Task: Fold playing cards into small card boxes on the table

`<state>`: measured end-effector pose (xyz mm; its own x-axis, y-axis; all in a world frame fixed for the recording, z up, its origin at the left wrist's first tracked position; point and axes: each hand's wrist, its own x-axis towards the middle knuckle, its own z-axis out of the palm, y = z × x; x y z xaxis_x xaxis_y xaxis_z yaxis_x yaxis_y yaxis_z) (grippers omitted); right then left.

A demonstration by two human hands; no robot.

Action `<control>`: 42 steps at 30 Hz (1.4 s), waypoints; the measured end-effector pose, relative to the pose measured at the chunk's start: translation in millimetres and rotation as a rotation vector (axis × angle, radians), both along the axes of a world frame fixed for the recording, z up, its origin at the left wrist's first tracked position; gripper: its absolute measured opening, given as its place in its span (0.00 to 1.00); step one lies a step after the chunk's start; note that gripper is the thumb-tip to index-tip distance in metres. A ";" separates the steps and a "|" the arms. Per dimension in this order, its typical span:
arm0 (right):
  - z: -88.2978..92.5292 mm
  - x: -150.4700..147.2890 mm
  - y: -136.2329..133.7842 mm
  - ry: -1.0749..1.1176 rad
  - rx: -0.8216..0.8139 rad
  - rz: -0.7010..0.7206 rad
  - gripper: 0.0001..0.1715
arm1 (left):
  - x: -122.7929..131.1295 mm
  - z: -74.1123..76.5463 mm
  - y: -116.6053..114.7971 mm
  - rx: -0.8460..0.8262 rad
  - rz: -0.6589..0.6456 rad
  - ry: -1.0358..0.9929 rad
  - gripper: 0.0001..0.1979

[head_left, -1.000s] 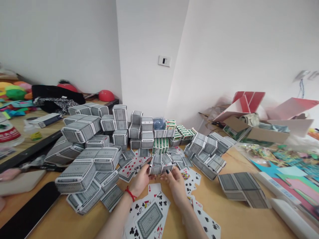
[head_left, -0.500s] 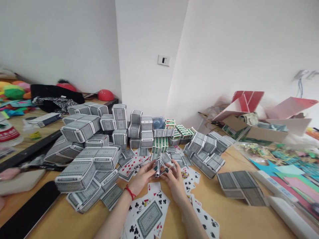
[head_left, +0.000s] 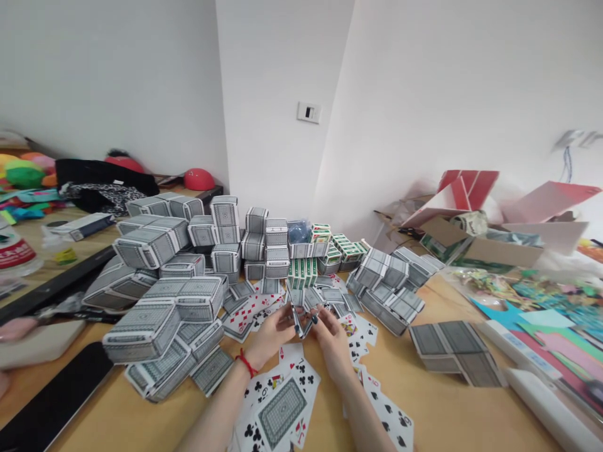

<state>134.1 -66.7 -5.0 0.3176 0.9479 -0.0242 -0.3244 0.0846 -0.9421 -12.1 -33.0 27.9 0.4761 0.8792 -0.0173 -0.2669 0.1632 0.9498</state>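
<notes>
Bent playing cards [head_left: 302,321] stand in a narrow V between my two hands at the middle of the table. My left hand [head_left: 277,328] pinches the left side, its thumb near the lower tip. On the right side, my right hand [head_left: 328,328] grips the other edge with thumb and fingers. Loose playing cards [head_left: 281,407] lie face up and face down below and between my forearms. More cards [head_left: 254,307] spread out beyond my left hand. Just past my fingers is a row of green-and-white card boxes [head_left: 303,272].
Blocks built of folded grey-backed cards [head_left: 164,307] pile up on the left, with more blocks [head_left: 386,285] on the right. A flat card piece [head_left: 456,353] lies right of my arm. Open cardboard boxes [head_left: 499,251] and coloured paper [head_left: 549,342] occupy the far right.
The cards between my hands have turned and now show a wider V opening. My fingers have shifted slightly along their edges. The surrounding piles look the same.
</notes>
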 end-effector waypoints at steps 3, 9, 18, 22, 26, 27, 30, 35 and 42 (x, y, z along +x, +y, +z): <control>10.9 -3.6 -6.4 0.028 0.019 0.068 0.32 | 1.6 -4.3 0.4 0.031 0.070 0.034 0.22; 21.9 -9.6 -9.9 0.071 0.060 0.119 0.38 | 9.5 -13.6 -1.1 0.055 0.115 -0.010 0.29; 2.8 -3.5 -0.2 0.093 -0.007 0.064 0.34 | 6.2 -5.7 -5.2 0.196 0.062 0.194 0.16; 1.5 -2.8 0.6 0.084 0.003 0.027 0.33 | 6.8 -4.5 -8.2 0.237 0.097 0.238 0.15; 0.7 -3.9 1.1 0.078 0.003 -0.004 0.33 | 7.4 -2.4 -10.4 0.299 0.046 0.225 0.16; 0.6 -4.2 1.0 0.072 0.002 -0.008 0.32 | 6.9 -3.0 -10.4 0.327 0.030 0.244 0.16; 1.0 -5.0 0.2 0.031 0.020 -0.038 0.30 | 4.9 -8.2 -9.3 0.410 0.018 0.367 0.17; 4.3 -5.4 -0.1 -0.057 0.075 -0.090 0.29 | 4.8 -15.0 -8.4 0.454 0.110 0.426 0.17; 0.9 -7.8 2.2 -0.095 0.144 -0.111 0.28 | 7.8 -12.2 -9.4 0.383 0.190 0.397 0.12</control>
